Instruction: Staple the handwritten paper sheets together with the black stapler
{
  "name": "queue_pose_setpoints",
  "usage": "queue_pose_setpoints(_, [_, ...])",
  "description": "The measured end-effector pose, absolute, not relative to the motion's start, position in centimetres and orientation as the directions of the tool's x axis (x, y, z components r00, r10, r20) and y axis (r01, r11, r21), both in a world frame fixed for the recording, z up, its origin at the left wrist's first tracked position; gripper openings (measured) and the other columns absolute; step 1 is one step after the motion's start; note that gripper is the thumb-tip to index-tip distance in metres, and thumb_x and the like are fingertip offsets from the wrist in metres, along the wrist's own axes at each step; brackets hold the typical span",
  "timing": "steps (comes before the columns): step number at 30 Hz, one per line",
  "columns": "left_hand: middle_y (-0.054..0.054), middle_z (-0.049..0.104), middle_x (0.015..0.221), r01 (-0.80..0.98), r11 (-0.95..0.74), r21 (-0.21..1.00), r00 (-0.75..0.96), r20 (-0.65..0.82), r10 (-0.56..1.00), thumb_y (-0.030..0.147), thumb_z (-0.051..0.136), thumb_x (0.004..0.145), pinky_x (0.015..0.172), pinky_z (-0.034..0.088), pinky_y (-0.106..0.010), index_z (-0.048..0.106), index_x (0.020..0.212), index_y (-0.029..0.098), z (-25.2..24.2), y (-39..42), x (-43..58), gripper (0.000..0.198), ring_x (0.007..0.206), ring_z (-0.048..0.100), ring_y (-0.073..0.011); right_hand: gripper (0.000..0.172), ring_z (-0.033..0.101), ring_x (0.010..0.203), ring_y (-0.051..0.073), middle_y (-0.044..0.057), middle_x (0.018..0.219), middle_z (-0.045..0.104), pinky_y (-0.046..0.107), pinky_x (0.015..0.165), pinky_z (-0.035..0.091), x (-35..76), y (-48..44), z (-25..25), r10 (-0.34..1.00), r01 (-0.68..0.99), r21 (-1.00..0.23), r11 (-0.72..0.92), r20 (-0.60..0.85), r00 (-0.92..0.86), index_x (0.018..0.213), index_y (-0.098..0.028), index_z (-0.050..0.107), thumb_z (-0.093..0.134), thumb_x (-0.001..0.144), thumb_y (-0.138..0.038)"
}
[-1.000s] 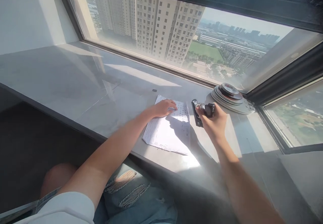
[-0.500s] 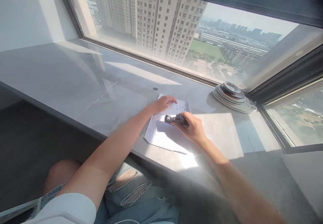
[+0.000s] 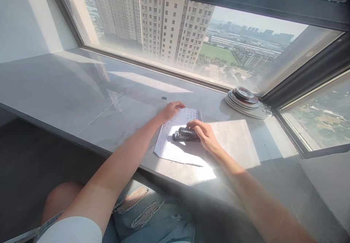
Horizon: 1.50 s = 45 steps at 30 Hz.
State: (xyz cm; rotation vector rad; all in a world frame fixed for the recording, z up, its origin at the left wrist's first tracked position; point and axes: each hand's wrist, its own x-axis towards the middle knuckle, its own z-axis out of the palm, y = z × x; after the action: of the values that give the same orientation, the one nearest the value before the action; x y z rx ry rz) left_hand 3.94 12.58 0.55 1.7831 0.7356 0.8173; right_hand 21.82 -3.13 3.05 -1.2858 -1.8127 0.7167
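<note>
A black stapler (image 3: pixel 186 135) rests level over sheets of printed paper (image 3: pixel 175 149) on the sill. My right hand (image 3: pixel 204 132) has its fingers around the stapler's right end. The stapler's other end points left, and its shadow falls on the page. At the upper left corner of the sheets, my left hand (image 3: pixel 172 111) is closed on the edge with curled fingers. Part of that corner is hidden behind the hand. The lower edge of the sheets looks uneven and slightly lifted.
A stack of plates (image 3: pixel 243 102) stands by the window corner at the right. A small dark strip (image 3: pixel 164 97) lies beyond my left hand. The grey sill (image 3: pixel 90 100) runs along the window frame (image 3: pixel 153 67), its front edge near my knees.
My right hand has lowered the stapler from a tilted hold to lie flat over the paper. My left hand has drawn back from lying on the page to its upper left corner.
</note>
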Motion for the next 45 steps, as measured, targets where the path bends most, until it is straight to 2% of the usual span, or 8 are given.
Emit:
queue_pose_setpoints(3, [-0.007,0.071,0.119,0.135,-0.336,0.932,0.587,0.197,0.785,0.006,0.046,0.080,0.109,0.047,-0.042,0.067,0.106,0.019,0.4,12.5,4.1,0.036,0.120,0.063,-0.0224,0.074,0.066,0.086,0.023,0.007,0.095,0.072,0.035,0.080,0.051,21.9,-2.7,2.8,0.989,0.377,-0.915,0.146,0.132,-0.062,0.091,-0.022,0.071,0.021,0.097,-0.077])
queue_pose_setpoints(6, [-0.007,0.071,0.119,0.144,-0.354,0.924,0.592,0.206,0.779,0.006,0.046,0.080,0.109,0.046,-0.042,0.068,0.106,0.019,0.1,12.7,4.2,0.036,0.120,0.063,-0.0220,0.081,0.066,0.081,0.023,0.007,0.087,0.072,0.035,0.077,0.052,21.9,-2.0,2.3,0.999,0.310,-0.950,0.043,0.042,-0.010,0.085,-0.022,0.071,0.020,0.092,-0.084])
queue_pose_setpoints(12, [-0.008,0.071,0.118,0.119,-0.355,0.927,0.594,0.219,0.774,0.007,0.046,0.081,0.108,0.047,-0.043,0.067,0.106,0.018,-0.1,12.8,4.1,0.035,0.119,0.064,-0.0226,0.065,0.065,0.074,0.021,0.008,0.085,0.072,0.032,0.067,0.052,22.5,-1.3,1.6,0.999,0.181,-0.984,0.003,0.010,0.038,0.083,-0.021,0.068,0.046,0.088,-0.082])
queue_pose_setpoints(19, [-0.009,0.071,0.120,0.093,-0.306,0.948,0.581,0.198,0.789,0.007,0.048,0.080,0.106,0.048,-0.043,0.067,0.105,0.018,0.5,12.5,3.9,0.034,0.120,0.063,-0.0237,0.064,0.066,0.072,0.021,0.008,0.083,0.071,0.032,0.063,0.054,22.8,-0.8,1.1,0.998,0.087,-0.995,-0.045,-0.040,0.057,0.084,-0.021,0.063,0.050,0.084,-0.083])
queue_pose_setpoints(25, [-0.011,0.071,0.118,0.080,-0.274,0.959,0.568,0.182,0.803,0.008,0.050,0.079,0.106,0.049,-0.046,0.068,0.103,0.017,0.8,12.4,3.9,0.031,0.119,0.064,-0.0259,0.063,0.065,0.068,0.021,0.007,0.078,0.069,0.032,0.062,0.053,22.7,-0.5,1.0,0.997,0.119,-0.993,-0.029,-0.019,0.080,0.080,-0.022,0.061,0.051,0.083,-0.085])
queue_pose_setpoints(36, [-0.010,0.071,0.119,0.068,-0.259,0.963,0.568,0.176,0.804,0.007,0.050,0.078,0.107,0.048,-0.045,0.067,0.105,0.017,0.6,12.6,3.9,0.033,0.119,0.064,-0.0246,0.049,0.061,0.067,0.018,0.005,0.077,0.068,0.029,0.062,0.050,23.0,-0.7,0.9,0.999,0.066,-0.997,-0.027,-0.024,0.045,0.079,-0.021,0.063,0.059,0.089,-0.070])
queue_pose_setpoints(45, [-0.010,0.071,0.119,0.080,-0.244,0.967,0.570,0.157,0.807,0.009,0.053,0.082,0.106,0.048,-0.042,0.068,0.106,0.017,1.0,12.3,3.6,0.030,0.120,0.063,-0.0238,0.053,0.062,0.067,0.018,0.005,0.076,0.069,0.028,0.063,0.049,23.0,-0.6,1.0,0.998,0.111,-0.994,-0.004,0.002,0.060,0.077,-0.020,0.064,0.060,0.087,-0.072])
